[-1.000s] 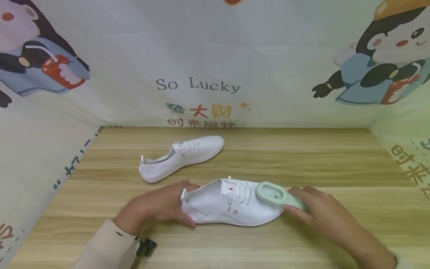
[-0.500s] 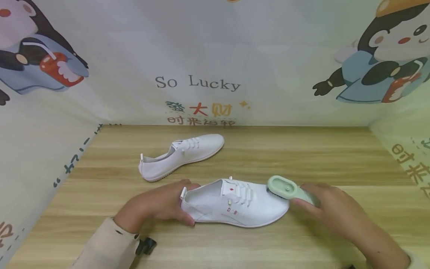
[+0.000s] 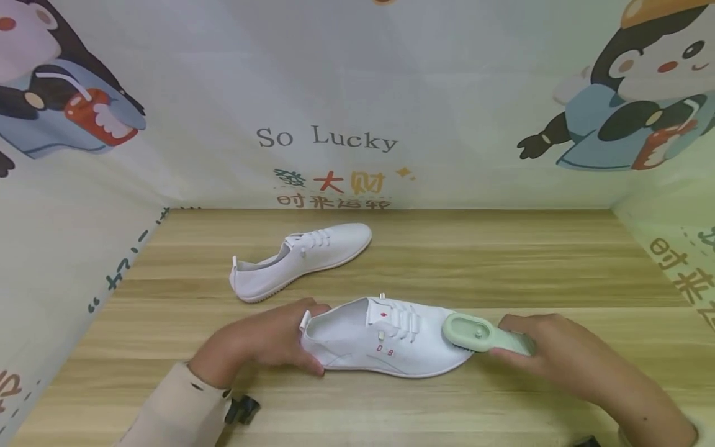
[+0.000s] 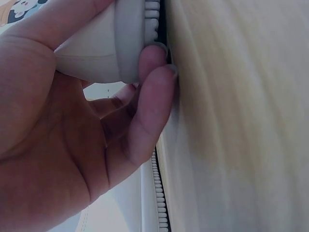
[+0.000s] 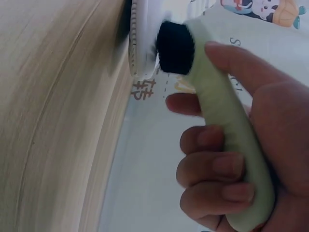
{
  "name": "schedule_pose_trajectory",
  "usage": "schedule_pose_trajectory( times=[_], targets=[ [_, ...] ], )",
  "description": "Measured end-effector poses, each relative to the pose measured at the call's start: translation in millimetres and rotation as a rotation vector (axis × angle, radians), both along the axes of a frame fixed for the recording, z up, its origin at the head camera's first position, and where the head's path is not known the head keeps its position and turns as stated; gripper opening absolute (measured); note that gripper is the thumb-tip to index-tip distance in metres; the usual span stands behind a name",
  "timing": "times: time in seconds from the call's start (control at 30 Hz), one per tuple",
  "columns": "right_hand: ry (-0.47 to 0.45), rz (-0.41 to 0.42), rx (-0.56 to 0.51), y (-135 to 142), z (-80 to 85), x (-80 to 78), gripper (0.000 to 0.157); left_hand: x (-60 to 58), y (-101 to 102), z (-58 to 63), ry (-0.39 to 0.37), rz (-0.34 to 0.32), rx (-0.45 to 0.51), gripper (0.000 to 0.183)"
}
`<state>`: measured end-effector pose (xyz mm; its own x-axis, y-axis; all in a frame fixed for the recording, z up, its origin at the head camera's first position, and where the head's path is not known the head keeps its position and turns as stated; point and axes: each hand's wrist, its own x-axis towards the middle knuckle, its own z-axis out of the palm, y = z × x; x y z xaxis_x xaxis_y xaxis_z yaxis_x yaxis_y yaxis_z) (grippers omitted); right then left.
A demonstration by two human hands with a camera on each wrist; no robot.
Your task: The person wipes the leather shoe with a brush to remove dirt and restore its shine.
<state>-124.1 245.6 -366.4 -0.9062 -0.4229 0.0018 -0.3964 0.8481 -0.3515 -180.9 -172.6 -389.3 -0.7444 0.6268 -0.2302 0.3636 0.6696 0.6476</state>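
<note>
the left hand [image 3: 274, 338] grips the near white shoe [image 3: 410, 355], lettered in red "d b", by its heel on the surface [image 3: 558, 261]. the right hand [image 3: 570, 354] is curled round a green brush [image 3: 486, 337] at the toe. the backdrop [image 3: 447, 81] reads "so lucky" above "發大财".

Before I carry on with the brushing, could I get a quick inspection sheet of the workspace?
Surface: wood-grain tabletop.
Job's things: near white shoe, sole down; pale green brush, bristles at that shoe's toe, contact uncertain; far white shoe, set farther back.
Clutter: small black object by the left sleeve, unidentified.
Left hand: grips the near white shoe's heel.
Right hand: grips the brush handle.
Cables: nothing seen.
Surroundings: pale sheet with cartoon figures and "So Lucky".
</note>
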Motion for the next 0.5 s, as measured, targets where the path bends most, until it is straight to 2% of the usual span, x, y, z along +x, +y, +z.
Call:
schedule_pose_trajectory(
  times=[0.13,0.27,0.4,0.5],
  targets=[
    [-0.009,0.055,-0.023,-3.2,-1.1,0.5,0.022,0.6,-0.2,0.6,-0.008,0.002,-0.005,0.066],
    [0.067,0.071,-0.029,-8.7,-3.5,1.3,0.019,-0.1,-0.4,2.0,0.001,-0.002,-0.002,0.066],
    [0.115,0.069,-0.029,-16.3,-6.8,2.7,0.019,0.2,-1.1,2.2,-0.012,0.006,-0.005,0.069],
    [0.134,0.037,-0.020,-20.8,-9.1,3.1,0.023,0.1,-1.5,2.6,-0.017,0.010,-0.012,0.070]
  ],
)
